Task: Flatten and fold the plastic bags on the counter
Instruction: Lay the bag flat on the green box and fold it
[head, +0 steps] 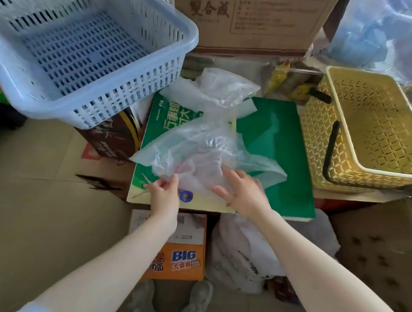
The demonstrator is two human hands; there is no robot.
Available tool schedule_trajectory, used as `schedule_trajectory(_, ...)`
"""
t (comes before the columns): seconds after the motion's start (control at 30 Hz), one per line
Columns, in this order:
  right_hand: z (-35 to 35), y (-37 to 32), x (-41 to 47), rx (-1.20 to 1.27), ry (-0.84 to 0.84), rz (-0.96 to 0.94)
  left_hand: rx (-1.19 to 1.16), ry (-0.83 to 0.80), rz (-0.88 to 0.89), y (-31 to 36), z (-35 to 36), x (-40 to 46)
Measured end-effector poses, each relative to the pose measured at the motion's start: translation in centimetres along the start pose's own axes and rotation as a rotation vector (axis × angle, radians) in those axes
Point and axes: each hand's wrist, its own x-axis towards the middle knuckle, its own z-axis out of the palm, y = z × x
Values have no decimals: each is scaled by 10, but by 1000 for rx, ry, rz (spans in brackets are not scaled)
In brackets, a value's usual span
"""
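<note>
Head view: left grip (164, 189) pinches clear plastic bag (201, 141); right grip (240, 191) spread on it; blue basket (57, 101), yellow basket (323, 139) beside.

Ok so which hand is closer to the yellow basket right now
The right hand. It lies spread on the clear plastic bag, left of the yellow basket. The left hand pinches the bag's near edge, farther left.

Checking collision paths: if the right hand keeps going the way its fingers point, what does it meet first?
The right hand points up-left with straight fingers, already at the crumpled clear plastic bag on the green board. That bag comes first; whether the fingertips touch it is unclear from this view.
</note>
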Motion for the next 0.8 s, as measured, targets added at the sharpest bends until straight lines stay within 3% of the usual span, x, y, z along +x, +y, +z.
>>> schedule_trajectory(0.07,11,-4,3,74,36,62,-23,0,-39,0,0,17)
schedule_trajectory(0.2,20,1,-2,79,184,-25,-140,-30,-119,4,-1,46)
schedule_trajectory(0.37,9,15,-22,86,132,-129,-196,-81,-124,29,8,55)
schedule_trajectory(0.6,-10,23,-43,39,110,-30,-176,-284,-268,54,14,51)
schedule_trajectory(0.73,-9,26,-48,49,152,133,-20,-122,-115,53,24,53)
schedule_trajectory(0.8,-5,36,-49,134,238,321,-49,-19,-39,56,21,55)
